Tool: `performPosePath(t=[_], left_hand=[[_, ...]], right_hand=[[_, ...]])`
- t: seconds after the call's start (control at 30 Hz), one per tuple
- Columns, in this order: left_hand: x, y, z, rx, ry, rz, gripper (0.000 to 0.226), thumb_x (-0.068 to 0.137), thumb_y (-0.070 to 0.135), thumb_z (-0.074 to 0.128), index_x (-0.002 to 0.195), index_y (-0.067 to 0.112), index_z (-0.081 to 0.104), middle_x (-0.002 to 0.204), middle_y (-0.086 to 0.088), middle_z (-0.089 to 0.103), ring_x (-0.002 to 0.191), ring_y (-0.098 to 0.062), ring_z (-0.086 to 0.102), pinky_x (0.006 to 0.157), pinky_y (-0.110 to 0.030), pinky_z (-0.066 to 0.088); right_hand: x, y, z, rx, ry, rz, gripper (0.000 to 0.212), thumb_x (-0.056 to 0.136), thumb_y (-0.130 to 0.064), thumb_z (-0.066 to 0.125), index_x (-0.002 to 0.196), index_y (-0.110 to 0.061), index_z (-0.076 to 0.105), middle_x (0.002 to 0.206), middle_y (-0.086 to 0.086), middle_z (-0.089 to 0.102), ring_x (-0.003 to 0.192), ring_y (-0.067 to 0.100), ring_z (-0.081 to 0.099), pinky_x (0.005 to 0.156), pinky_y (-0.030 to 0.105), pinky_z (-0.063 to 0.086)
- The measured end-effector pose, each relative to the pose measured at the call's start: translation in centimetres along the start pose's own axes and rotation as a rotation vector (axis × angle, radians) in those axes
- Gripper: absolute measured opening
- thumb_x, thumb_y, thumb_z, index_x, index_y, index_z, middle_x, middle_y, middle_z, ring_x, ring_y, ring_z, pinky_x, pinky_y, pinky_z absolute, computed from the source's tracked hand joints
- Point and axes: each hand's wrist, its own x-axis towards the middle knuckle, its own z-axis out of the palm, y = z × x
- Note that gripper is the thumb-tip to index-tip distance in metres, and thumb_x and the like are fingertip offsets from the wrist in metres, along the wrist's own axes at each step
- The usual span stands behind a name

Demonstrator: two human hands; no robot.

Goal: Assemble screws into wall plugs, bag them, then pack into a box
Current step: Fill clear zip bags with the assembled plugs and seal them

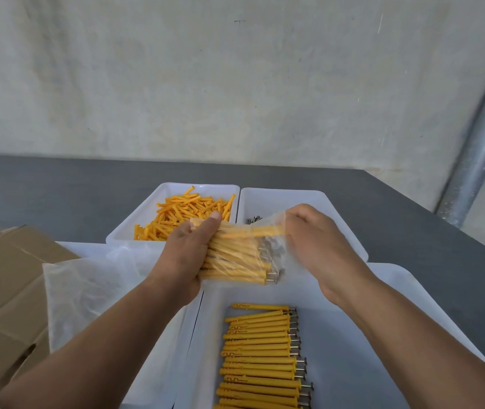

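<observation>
Bag of plugs (236, 256), left hand (183, 252) clutching, right hand (317, 242) pinching its edge

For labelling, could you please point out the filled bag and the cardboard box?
filled bag (236, 255): head view, on its middle, between the hands.
cardboard box (8, 290): head view, on its top flap.

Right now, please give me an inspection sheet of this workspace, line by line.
Surface: dark grey table.
Job's things: bag of plugs held up; finished plugs in rows in the near tray; loose plugs in the far left tray; screws in the far right tray; spare bags beside the cardboard box.
Clutter: nothing seen.
Grips: left hand grips the bag of plugs; right hand pinches its open end.
Cables: nothing seen.
Surroundings: pale wall, metal pipe at right.
</observation>
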Motion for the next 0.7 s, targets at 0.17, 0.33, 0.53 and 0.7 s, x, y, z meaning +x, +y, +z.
performPosePath(t=[0.17,0.33,0.53,0.7], left_hand=[[-0.2,0.7,0.7,-0.042,0.035,-0.076,0.044,0.090,0.035,0.066,0.117,0.001,0.062,0.106,-0.020,0.071,0.086,-0.029,0.072,0.064,-0.037,0.058],[-1.0,1.4,1.7,-0.109,0.045,-0.148,0.037,0.092,0.033,0.064,0.116,0.005,0.065,0.102,-0.016,0.073,0.087,-0.030,0.073,0.066,-0.043,0.061],[-1.4,2.4,4.0,-0.300,0.043,-0.185,0.031,0.092,0.034,0.064,0.108,0.008,0.068,0.096,-0.012,0.075,0.083,-0.026,0.074,0.070,-0.042,0.061],[-1.9,0.7,5.1,-0.209,-0.158,-0.301,0.023,0.093,0.023,0.058,0.088,0.008,0.076,0.088,-0.009,0.075,0.073,-0.023,0.073,0.064,-0.034,0.060]], right_hand=[[-0.5,-0.9,0.3,-0.279,0.037,-0.291,0.062,0.099,-0.051,0.015,0.104,-0.005,0.057,0.098,0.012,0.060,0.095,0.028,0.052,0.085,0.047,0.041],[0.2,-1.8,-0.4,-0.119,0.055,-0.287,0.032,0.083,-0.066,0.037,0.058,-0.054,0.053,0.078,-0.015,0.041,0.078,0.013,0.039,0.069,0.032,0.033],[1.0,-1.5,-2.3,0.241,0.002,-0.160,0.038,0.063,-0.067,0.066,0.089,-0.039,0.067,0.102,-0.001,0.071,0.086,0.018,0.071,0.068,0.039,0.058],[1.8,-1.7,-3.5,0.189,0.220,-0.314,0.009,0.074,-0.039,0.065,0.078,-0.033,0.071,0.066,-0.010,0.065,0.062,0.007,0.059,0.058,0.032,0.048]])
